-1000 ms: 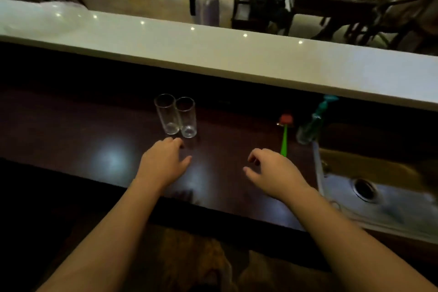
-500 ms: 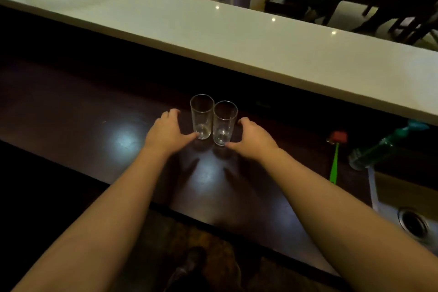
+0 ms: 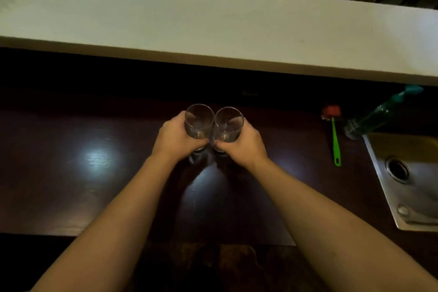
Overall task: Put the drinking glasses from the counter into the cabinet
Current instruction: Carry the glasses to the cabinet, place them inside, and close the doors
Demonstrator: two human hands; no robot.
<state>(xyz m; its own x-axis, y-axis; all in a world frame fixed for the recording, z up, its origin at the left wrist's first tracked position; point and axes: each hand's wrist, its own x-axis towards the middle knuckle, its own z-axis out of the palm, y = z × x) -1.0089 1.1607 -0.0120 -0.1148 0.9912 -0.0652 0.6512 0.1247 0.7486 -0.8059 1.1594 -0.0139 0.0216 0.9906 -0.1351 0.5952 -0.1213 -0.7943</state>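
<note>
Two clear, empty drinking glasses stand side by side, rims touching, on the dark wooden counter. My left hand is wrapped around the left glass. My right hand is wrapped around the right glass. Both thumbs meet at the front, low on the glasses. Whether the glass bases still touch the counter cannot be told. No cabinet is in view.
A raised white bar top overhangs the back of the counter. To the right lie a green-handled brush with a red head and a green bottle. A steel sink sits at the far right.
Both hands came in from the sides and closed around the glasses; a second ago they hovered apart, short of them. The view has tilted further down.
</note>
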